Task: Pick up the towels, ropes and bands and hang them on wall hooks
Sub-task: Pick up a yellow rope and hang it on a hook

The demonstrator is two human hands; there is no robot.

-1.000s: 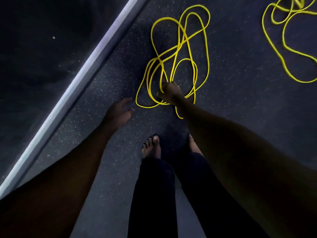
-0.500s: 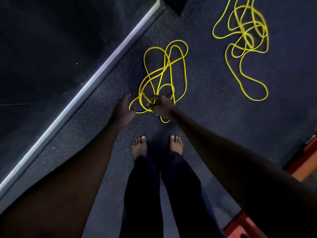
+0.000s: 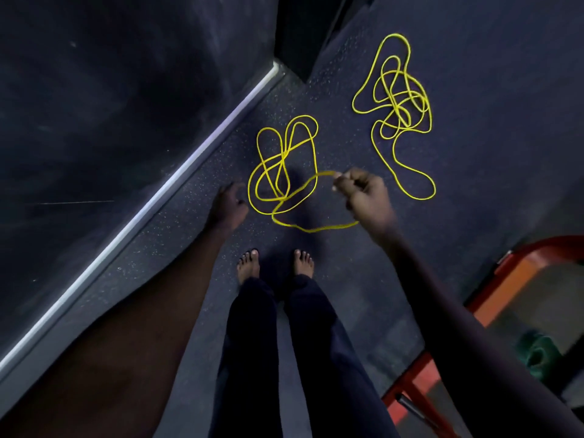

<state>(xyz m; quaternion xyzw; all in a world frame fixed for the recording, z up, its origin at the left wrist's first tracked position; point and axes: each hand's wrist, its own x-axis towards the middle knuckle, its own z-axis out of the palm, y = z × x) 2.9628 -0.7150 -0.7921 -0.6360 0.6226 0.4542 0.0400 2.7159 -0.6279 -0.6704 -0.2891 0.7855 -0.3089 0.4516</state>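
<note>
- Down on the dark speckled floor (image 3: 474,128), straight ahead of the person's two bare feet (image 3: 248,263), lies the nearer yellow rope (image 3: 319,229) in a loose heap of overlapping loops.
- One strand of it rises off the floor to the right hand (image 3: 363,194), whose fingers (image 3: 343,181) are curled and pinch the strand against the thumb. A second stretch runs low from the heap to below that same hand.
- The left hand (image 3: 227,203) hangs just beside the heap's left edge. Its fingers are loosely bent and hold nothing; whether they touch the rope cannot be told.
- Farther off and to the right, well apart from the first heap, a second yellow rope (image 3: 403,113) lies tangled on the floor, with one long loop trailing toward the person.
- Along the left runs a pale strip (image 3: 158,197) at the foot of a dark wall, slanting up to a corner.
- At the lower right stands a red-orange frame (image 3: 518,273) — something green (image 3: 537,352) sits within it, too blurred to name.
- Dark trouser legs (image 3: 252,358) fill the bottom middle.
</note>
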